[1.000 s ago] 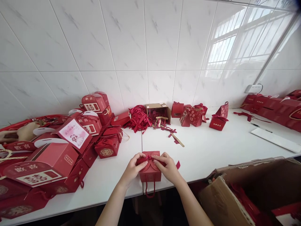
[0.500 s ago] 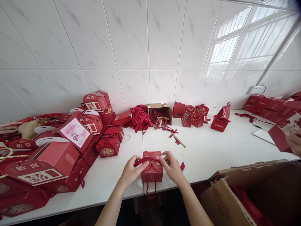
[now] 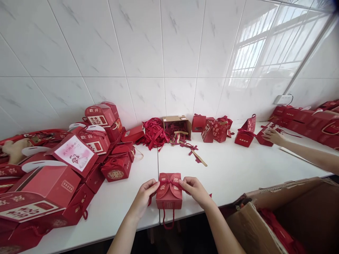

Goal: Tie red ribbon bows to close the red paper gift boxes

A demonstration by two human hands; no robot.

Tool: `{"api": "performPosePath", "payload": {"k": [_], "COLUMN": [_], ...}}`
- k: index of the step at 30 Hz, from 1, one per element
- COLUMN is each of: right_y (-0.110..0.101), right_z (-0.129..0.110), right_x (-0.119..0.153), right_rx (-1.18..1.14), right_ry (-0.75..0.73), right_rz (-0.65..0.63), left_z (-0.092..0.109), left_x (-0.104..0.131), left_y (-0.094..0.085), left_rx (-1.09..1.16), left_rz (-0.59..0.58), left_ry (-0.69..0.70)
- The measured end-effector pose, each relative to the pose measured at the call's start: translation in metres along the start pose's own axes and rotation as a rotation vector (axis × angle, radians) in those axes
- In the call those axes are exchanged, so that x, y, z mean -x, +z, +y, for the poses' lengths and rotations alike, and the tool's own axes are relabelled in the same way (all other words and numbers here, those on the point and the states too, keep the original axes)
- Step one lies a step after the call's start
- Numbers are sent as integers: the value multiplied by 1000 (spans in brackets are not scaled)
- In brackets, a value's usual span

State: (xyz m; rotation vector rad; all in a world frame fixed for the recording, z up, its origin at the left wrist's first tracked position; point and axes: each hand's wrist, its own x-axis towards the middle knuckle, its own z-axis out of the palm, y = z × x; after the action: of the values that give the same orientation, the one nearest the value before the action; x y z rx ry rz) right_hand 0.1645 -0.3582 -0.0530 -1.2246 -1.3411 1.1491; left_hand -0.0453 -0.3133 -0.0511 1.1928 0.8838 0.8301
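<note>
A small red gift box [image 3: 168,201] with gold characters stands at the front edge of the white table [image 3: 227,173]. Its rounded top flaps are folded together, and a rope handle [image 3: 168,225] hangs from its near side. A dark red ribbon [image 3: 169,182] crosses the top, with a knot at the middle. My left hand [image 3: 148,192] pinches the ribbon on the left side of the box. On the other side, my right hand [image 3: 194,189] pinches the ribbon's right part, and a loose ribbon end shows beyond the wrist.
Red gift boxes [image 3: 53,180] are piled at the left. Against the tiled wall are a ribbon heap [image 3: 155,132], a small carton [image 3: 188,123] of ribbon pieces and several finished boxes [image 3: 243,138]. Another person's hand [image 3: 274,136] touches a box at right. An open cardboard box [image 3: 254,225] stands front right.
Both hands have drawn the ribbon outward, and it now lies tighter across the box top. The other person's hand has set a red box on the table at right. The view has shifted slightly.
</note>
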Motion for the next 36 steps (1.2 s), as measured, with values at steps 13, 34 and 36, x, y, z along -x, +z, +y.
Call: {"api": "performPosePath", "payload": {"k": [13,34,36], "right_y": [-25,5,13], "right_z": [7,1,-1], "right_x": [14,13,12], "right_rx": [189,293,168], "right_ry": [-150,-290,-193], "right_rz": [136,525,475], "left_z": [4,13,1], "left_x": [-13,-6,-4], "left_y": [-28,15,25], "left_rx": [-399,-331,-379], "left_rz": [55,-111,2], "left_ry": [-93,56,138]}}
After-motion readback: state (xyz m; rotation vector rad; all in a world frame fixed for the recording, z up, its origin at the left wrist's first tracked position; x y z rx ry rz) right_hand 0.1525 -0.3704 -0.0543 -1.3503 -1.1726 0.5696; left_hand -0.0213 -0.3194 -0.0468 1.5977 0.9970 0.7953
